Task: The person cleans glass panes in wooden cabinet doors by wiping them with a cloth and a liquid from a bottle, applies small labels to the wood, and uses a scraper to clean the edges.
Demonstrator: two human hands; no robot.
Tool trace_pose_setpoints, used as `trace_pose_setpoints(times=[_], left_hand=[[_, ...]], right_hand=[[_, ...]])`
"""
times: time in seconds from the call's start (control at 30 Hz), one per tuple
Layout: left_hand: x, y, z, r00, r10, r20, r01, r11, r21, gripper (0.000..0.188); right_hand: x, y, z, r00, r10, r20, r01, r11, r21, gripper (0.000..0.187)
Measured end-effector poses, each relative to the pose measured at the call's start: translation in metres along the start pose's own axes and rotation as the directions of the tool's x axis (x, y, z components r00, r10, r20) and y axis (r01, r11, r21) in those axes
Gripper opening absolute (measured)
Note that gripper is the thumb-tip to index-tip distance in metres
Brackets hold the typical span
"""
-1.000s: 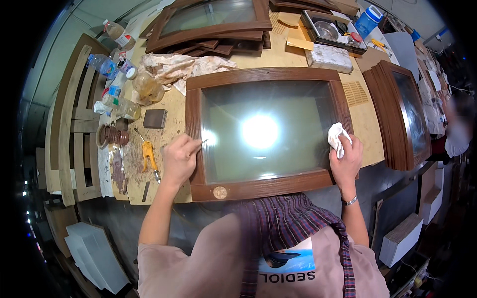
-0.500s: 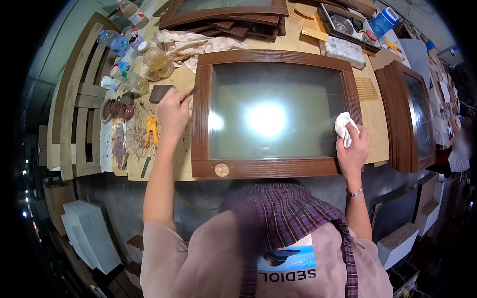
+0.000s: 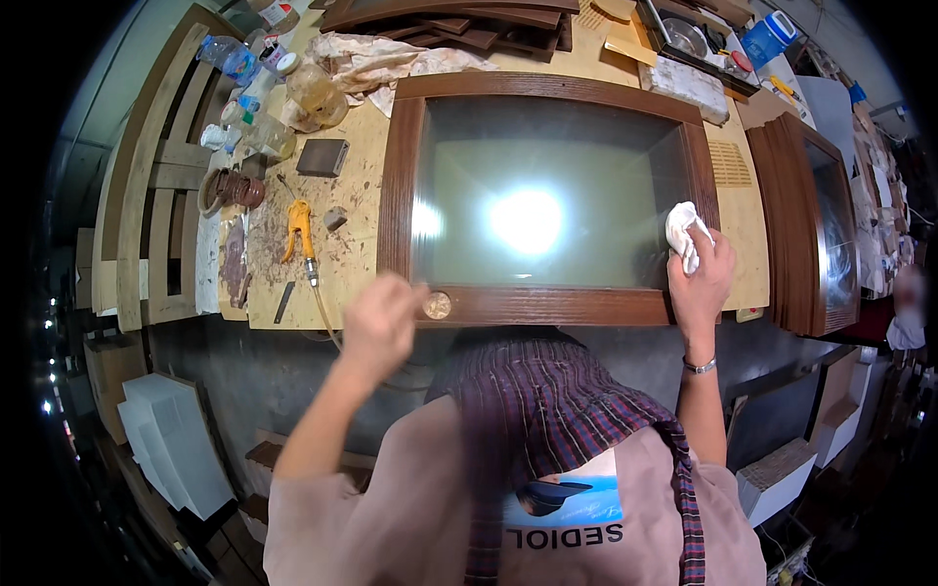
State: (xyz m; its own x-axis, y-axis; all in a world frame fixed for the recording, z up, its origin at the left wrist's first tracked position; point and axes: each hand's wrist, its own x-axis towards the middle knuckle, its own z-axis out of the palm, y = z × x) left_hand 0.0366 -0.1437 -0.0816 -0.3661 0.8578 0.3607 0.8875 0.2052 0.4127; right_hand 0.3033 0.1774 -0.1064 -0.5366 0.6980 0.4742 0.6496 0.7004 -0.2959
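Observation:
A brown wood-grained frame (image 3: 547, 305) with a glass pane (image 3: 469, 186) lies flat on the worktable before me. My right hand (image 3: 702, 278) is closed around a crumpled white cloth (image 3: 684, 230) at the frame's right side. At the near left corner is my left hand (image 3: 381, 322), its fingers drawn together and blurred. Whatever it pinches cannot be made out. Beside its fingertips, a round light-coloured disc (image 3: 437, 306) sits on the near rail. A strong light reflects off the glass.
Left of the frame lie a yellow air blow gun (image 3: 299, 230) with a hose, a dark block (image 3: 322, 157) and a smaller block (image 3: 335, 218). Bottles (image 3: 315, 93) and a stained cloth (image 3: 391, 63) stand behind. Stacked frames (image 3: 782, 215) lean at right.
My left hand has swept from the frame's left edge toward me, to the near left corner. The right hand stays at the right side with the cloth. The view has shifted slightly.

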Motion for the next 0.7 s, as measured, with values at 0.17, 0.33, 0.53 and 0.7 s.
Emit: trace_pose_setpoints(times=[0.17,0.33,0.53,0.7], left_hand=[[-0.022,0.004,-0.015,0.976,-0.194,-0.103,0.184,0.978,-0.094,0.017],[-0.022,0.022,-0.027,0.995,-0.081,0.061,0.084,0.995,-0.060,0.012],[-0.022,-0.002,-0.022,0.962,-0.271,0.029,0.272,0.952,-0.139,0.011],[-0.022,-0.020,-0.021,0.922,-0.388,0.004,0.376,0.889,-0.262,0.012]], right_hand=[[-0.002,0.002,0.001,1.000,0.006,0.005,-0.006,1.000,-0.028,0.039],[-0.001,0.001,0.002,1.000,-0.009,-0.013,0.008,1.000,-0.022,0.039],[-0.002,0.002,0.002,1.000,0.000,-0.020,-0.001,1.000,-0.015,0.039],[-0.001,-0.001,0.001,1.000,-0.007,-0.027,0.006,1.000,-0.020,0.038]])
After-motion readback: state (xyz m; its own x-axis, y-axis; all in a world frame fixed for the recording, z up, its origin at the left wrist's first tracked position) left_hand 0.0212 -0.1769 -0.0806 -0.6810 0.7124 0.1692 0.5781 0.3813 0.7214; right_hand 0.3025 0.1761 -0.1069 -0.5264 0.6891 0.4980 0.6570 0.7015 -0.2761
